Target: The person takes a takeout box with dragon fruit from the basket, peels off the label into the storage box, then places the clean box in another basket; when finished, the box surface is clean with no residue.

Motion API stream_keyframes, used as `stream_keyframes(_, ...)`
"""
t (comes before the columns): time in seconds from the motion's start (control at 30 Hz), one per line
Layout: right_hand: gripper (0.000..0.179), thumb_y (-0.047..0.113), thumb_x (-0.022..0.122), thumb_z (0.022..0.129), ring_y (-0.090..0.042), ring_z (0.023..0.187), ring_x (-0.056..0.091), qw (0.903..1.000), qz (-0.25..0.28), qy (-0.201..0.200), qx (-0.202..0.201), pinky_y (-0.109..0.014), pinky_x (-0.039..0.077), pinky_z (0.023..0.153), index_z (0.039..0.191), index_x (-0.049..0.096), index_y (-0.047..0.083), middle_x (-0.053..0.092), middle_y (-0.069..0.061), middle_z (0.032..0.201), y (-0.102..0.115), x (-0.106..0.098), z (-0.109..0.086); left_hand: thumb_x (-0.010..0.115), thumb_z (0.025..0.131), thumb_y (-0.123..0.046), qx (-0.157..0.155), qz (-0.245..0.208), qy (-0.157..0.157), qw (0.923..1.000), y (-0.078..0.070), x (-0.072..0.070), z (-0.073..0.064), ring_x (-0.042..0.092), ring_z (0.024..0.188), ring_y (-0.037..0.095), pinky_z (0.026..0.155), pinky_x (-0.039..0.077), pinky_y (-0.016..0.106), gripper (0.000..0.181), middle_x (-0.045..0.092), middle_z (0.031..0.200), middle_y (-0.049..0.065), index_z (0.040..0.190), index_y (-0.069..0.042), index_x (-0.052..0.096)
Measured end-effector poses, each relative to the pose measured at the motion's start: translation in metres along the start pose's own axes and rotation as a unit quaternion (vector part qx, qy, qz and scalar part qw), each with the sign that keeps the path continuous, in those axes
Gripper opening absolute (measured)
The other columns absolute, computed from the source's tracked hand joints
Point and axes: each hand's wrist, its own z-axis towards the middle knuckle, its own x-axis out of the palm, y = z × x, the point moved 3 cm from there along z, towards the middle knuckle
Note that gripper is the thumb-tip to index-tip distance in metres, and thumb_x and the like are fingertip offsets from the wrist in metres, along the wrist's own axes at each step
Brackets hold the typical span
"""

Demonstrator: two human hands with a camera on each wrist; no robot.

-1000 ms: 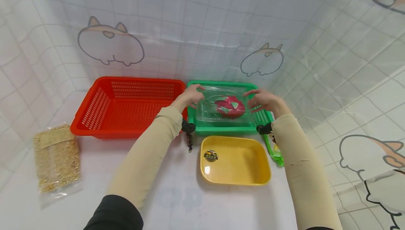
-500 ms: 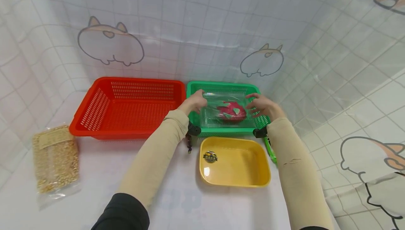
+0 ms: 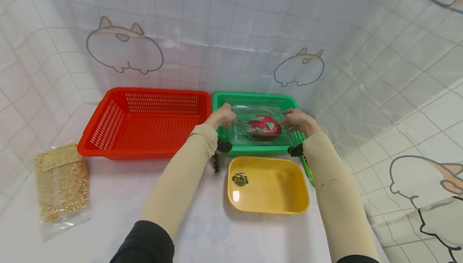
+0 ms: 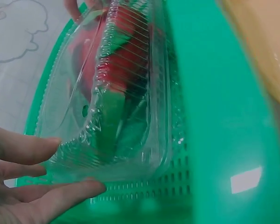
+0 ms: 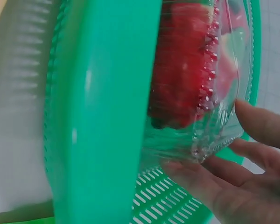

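Observation:
A clear plastic clamshell box [image 3: 238, 137] holds a pink-red dragon fruit [image 3: 265, 128] with green scales. The box sits in the green slotted basket [image 3: 258, 149]. My left hand [image 3: 222, 117] grips its left end, and in the left wrist view the thumb lies over the box's corner with the fingers lower along its edge. At the other end my right hand [image 3: 299, 121] holds the box; the right wrist view shows the thumb [image 5: 261, 126] against the lid's side and the fingers under the corner.
Left of the green basket stands a red slotted basket [image 3: 155, 132]. A yellow plastic tub [image 3: 275, 188] with a dark sticker is in front. A bag of pale yellow grains [image 3: 63, 184] lies at far left. Beside the tub, a green packet [image 3: 308, 170] is partly hidden by the right sleeve.
The clamshell box has shifted slightly toward me and to the right, lower in the green basket. Both hands moved with it, and the right fingers have come in against its end.

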Motion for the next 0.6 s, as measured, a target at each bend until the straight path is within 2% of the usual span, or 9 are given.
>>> stream_keyframes(0.1, 0.070, 0.004, 0.046, 0.104, -0.047, 0.146, 0.026, 1.0000, 0.008, -0.002, 0.000, -0.057, 0.034, 0.114, 0.160, 0.005, 0.003, 0.015, -0.026, 0.163, 0.002, 0.002, 0.001, 0.048, 0.100, 0.002, -0.005, -0.005, -0.005, 1.0000, -0.001, -0.002, 0.004, 0.024, 0.044, 0.011, 0.096, 0.052, 0.044, 0.068, 0.036, 0.157, 0.019, 0.159, -0.002, 0.014)
stream_keyframes(0.33, 0.063, 0.002, 0.039, 0.105, -0.047, 0.146, 0.026, 0.9996, -0.014, -0.025, 0.003, -0.057, 0.035, 0.113, 0.159, 0.006, 0.001, 0.007, -0.020, 0.166, 0.005, 0.007, 0.006, 0.048, 0.101, 0.003, -0.005, -0.044, 0.002, 0.9990, 0.000, -0.003, 0.003, 0.030, 0.046, 0.013, 0.096, 0.051, 0.044, 0.068, 0.015, 0.166, 0.012, 0.159, -0.002, 0.013)
stream_keyframes(0.6, 0.061, 0.004, 0.038, 0.106, -0.045, 0.148, 0.023, 0.9992, -0.031, -0.025, 0.001, -0.056, 0.038, 0.111, 0.158, 0.007, -0.002, 0.000, -0.010, 0.168, 0.007, 0.005, 0.012, 0.050, 0.100, 0.003, 0.005, -0.067, 0.003, 0.9977, 0.004, 0.000, 0.006, 0.029, 0.043, 0.012, 0.099, 0.048, 0.049, 0.071, 0.010, 0.167, 0.013, 0.159, -0.002, 0.011)
